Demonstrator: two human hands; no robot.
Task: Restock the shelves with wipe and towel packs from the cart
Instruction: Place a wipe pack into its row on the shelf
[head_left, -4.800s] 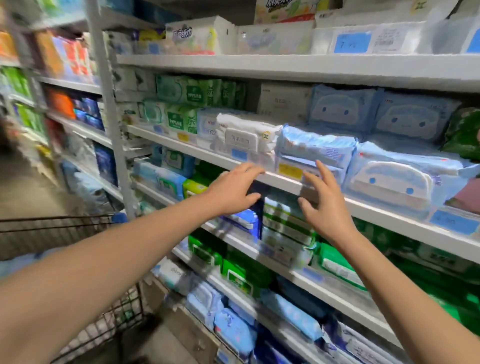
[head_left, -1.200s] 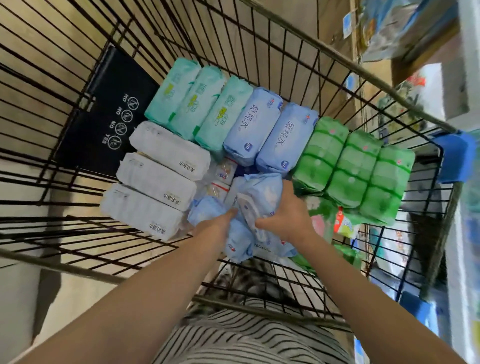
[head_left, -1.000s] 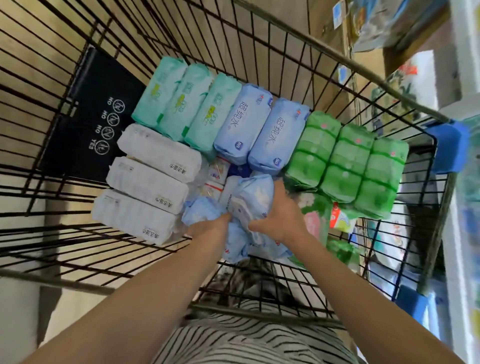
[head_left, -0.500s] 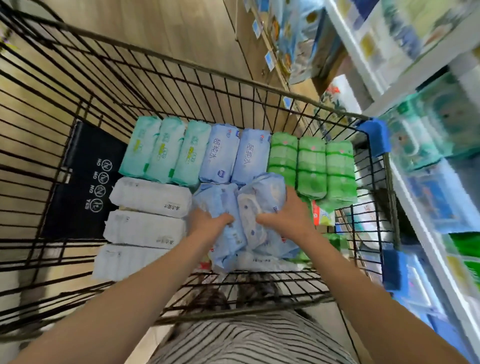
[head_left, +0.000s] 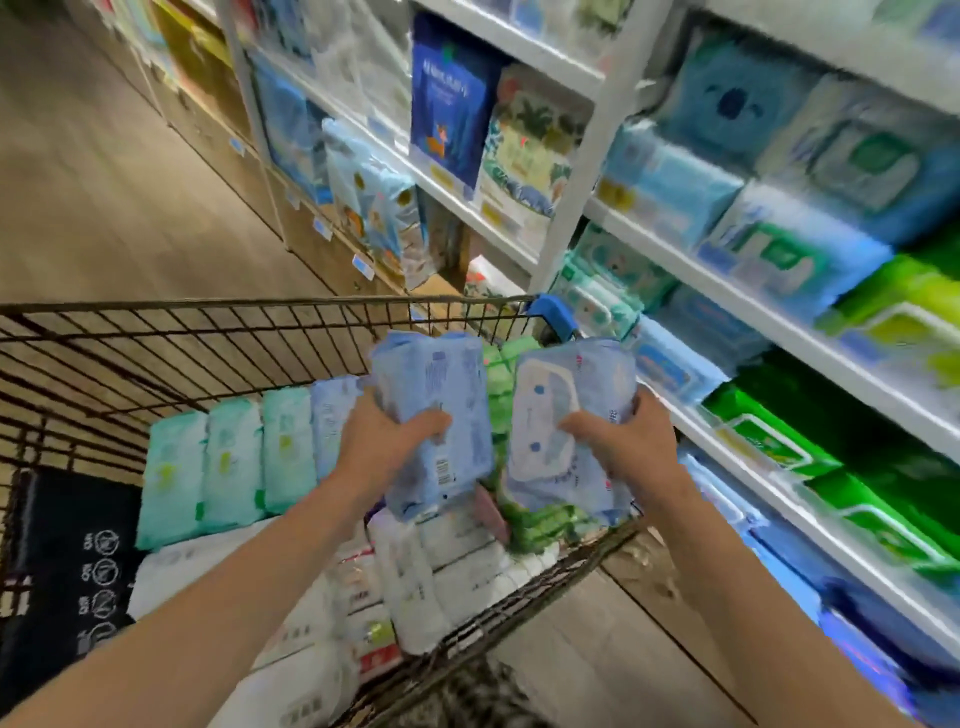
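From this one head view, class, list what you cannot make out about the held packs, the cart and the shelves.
Head view only:
- Print on the left pack and right pack: too small and blurred.
- Fingers of the left hand and right hand: hidden behind the packs they grip.
- Shelf labels: smeared by motion blur.
- Bottom of the cart: covered by packs.

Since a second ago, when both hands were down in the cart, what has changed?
The left hand has lifted the left blue pack and the right hand has lifted the right blue pack, up out of the cart. The two packs are now held apart above the load, beside the shelves. Both grips are unchanged. The teal packs and white packs lie as before.
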